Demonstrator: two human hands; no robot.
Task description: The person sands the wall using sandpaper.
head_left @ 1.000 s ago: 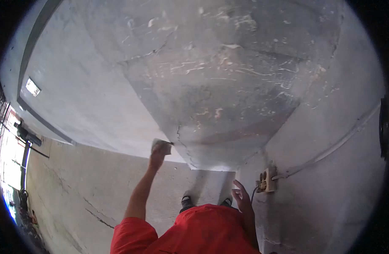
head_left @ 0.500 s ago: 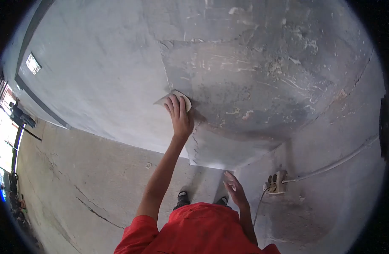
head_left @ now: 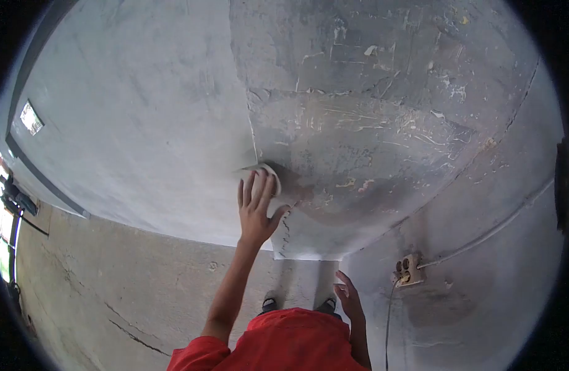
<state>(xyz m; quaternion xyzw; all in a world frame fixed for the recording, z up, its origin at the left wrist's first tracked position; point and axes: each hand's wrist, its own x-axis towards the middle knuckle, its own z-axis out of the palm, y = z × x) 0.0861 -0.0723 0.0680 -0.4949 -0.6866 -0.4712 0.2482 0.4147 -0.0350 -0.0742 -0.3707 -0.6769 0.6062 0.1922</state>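
My left hand [head_left: 256,207] presses a pale flat putty spreader [head_left: 245,174] against the grey plastered wall [head_left: 173,123]. Its fingers lie over the spreader and the thumb sticks out to the right; the palm side is hidden. The tool sits at the border between the smooth, lighter plaster and a darker, rough patch [head_left: 334,136]. Low on the right, my right hand [head_left: 350,300] hangs near the wall's bottom corner with its fingers apart, holding nothing.
A power socket [head_left: 410,270] with a plug and cord is mounted on the right-hand wall, fed by a pale conduit [head_left: 470,248]. The cracked concrete floor [head_left: 173,278] runs below. Dark equipment [head_left: 17,195] stands by a bright opening at far left.
My left hand and the spreader sit lower in the view, and the thumb now sticks out from the fingers. The view has shifted, showing more of the rough upper wall.
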